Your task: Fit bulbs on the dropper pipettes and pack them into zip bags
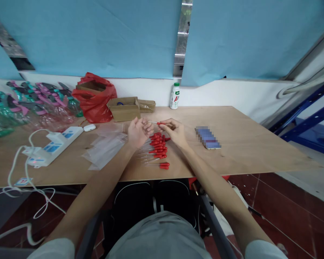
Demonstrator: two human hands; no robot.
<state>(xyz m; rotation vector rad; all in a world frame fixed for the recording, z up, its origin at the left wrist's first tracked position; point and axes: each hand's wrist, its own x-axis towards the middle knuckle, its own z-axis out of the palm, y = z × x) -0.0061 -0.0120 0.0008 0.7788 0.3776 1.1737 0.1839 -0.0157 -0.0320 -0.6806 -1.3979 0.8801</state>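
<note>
Dropper: one, red bulb and thin pale tube [158, 123], held up over the middle of the table [248, 144], above the pile; bulb toward the right corner side, tube toward the left.
Right hand: [175, 132] thumb and fingertips pinched closed on the bulb end.
Left hand: [137, 133] palm partly turned up, fingers loosely curled at the tube's far end; blur, cannot tell whether they grip it or only sit beside it.
Handling: tube looks slender and likely brittle, so a light pinch near the bulb's neck seems best; keep the tube in line between both hands, no bending, no squeezing the bulb flat. Steady the far end with soft fingertips.
Pile: droppers [158, 146] below the hands, bulbs mostly toward the right edge, tubes toward the left. A pair [164, 166] lies apart, close to the near edge; sleeves and wrists could sweep it off, in my judgement.
Bags: clear, flat, overlapping [105, 149], left of the pile, partly beside the left forearm.
Phone: [208, 138] right of the right hand, well in from the right edge.
Far edge: white bottle [175, 97], open carton [125, 109], red bag [97, 104].
Left end: power strip [56, 145], spray bottles [40, 102] behind it.
</note>
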